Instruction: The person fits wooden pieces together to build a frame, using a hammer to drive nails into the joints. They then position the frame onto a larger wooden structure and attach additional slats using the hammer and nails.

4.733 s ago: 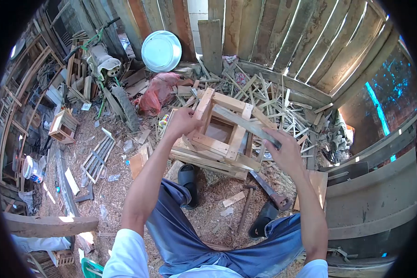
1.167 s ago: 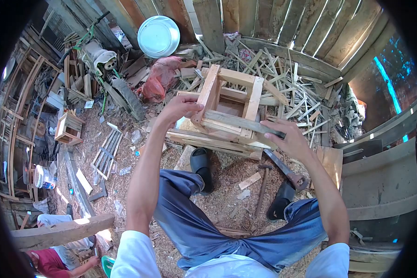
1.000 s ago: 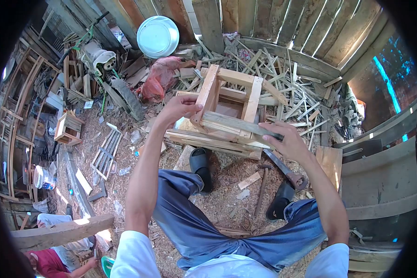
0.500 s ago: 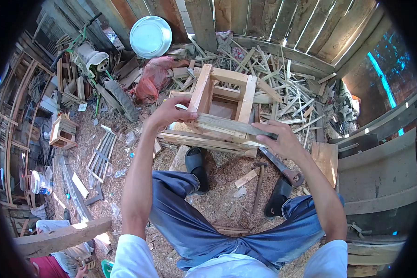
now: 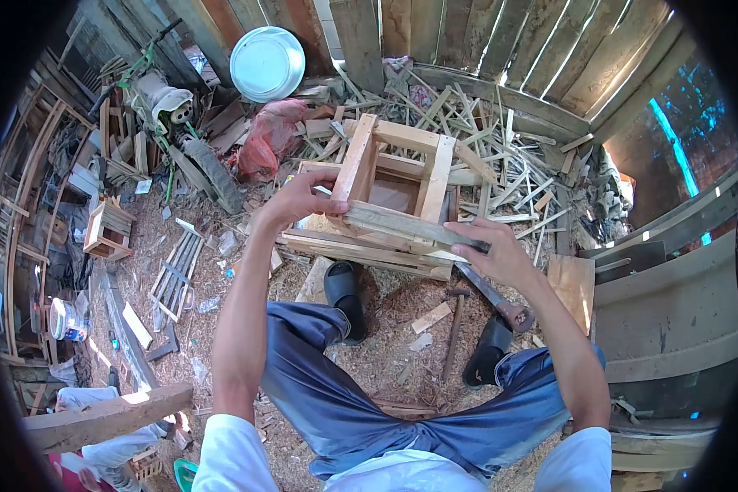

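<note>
A wooden strip (image 5: pixel 402 227) lies across the near side of a small box-like wooden frame (image 5: pixel 406 136). My left hand (image 5: pixel 305 197) is closed at the strip's left end, its fingers also against the frame's near left corner. At the other end, my right hand (image 5: pixel 494 252) pinches the strip between thumb and fingers, where it sticks out past the frame. The frame rests on a stack of boards (image 5: pixel 369 252). Below my right hand, a handsaw (image 5: pixel 494 297) leans with its handle toward me, and a hammer (image 5: pixel 454 336) lies on the ground.
Scrap sticks (image 5: pixel 512 172) pile up behind the frame, near a red plastic bag (image 5: pixel 272 141) and a pale basin (image 5: pixel 267 64). A slatted piece (image 5: pixel 178 275) and a small wooden frame (image 5: pixel 109 230) lie leftward. Another person (image 5: pixel 111 447) sits behind a beam (image 5: pixel 111 420).
Both hands keep their hold on the strip; its right end has dipped slightly toward me. The other person at lower left has shifted.
</note>
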The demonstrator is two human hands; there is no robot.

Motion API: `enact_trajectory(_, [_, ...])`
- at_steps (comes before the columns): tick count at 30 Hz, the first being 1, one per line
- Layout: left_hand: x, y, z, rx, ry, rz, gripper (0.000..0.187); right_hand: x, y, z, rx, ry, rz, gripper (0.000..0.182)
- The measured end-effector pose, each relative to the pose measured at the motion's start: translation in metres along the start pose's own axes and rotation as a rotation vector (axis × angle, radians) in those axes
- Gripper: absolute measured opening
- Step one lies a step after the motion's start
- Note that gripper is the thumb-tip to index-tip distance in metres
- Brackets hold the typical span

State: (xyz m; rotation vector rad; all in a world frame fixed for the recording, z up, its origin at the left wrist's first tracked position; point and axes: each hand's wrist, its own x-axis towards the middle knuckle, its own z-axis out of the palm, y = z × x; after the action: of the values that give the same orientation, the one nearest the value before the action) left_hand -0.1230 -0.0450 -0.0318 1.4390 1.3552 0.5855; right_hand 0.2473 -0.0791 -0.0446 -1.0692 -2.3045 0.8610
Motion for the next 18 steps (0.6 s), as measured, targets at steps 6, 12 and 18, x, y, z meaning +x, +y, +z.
enact_trajectory(6, [-0.001, 0.004, 0.001, -0.016, 0.001, -0.008, 0.069, -0.003, -0.003, 0.003, -0.053, 0.028, 0.032, 0.036])
enact_trajectory(12, [-0.001, 0.006, 0.002, -0.005, 0.013, -0.009, 0.066, -0.001, -0.010, 0.007, -0.148, 0.076, 0.002, 0.035])
enact_trajectory(18, [0.001, 0.002, 0.003, -0.082, 0.018, -0.017, 0.062, 0.005, -0.018, 0.016, -0.159, 0.148, -0.019, 0.032])
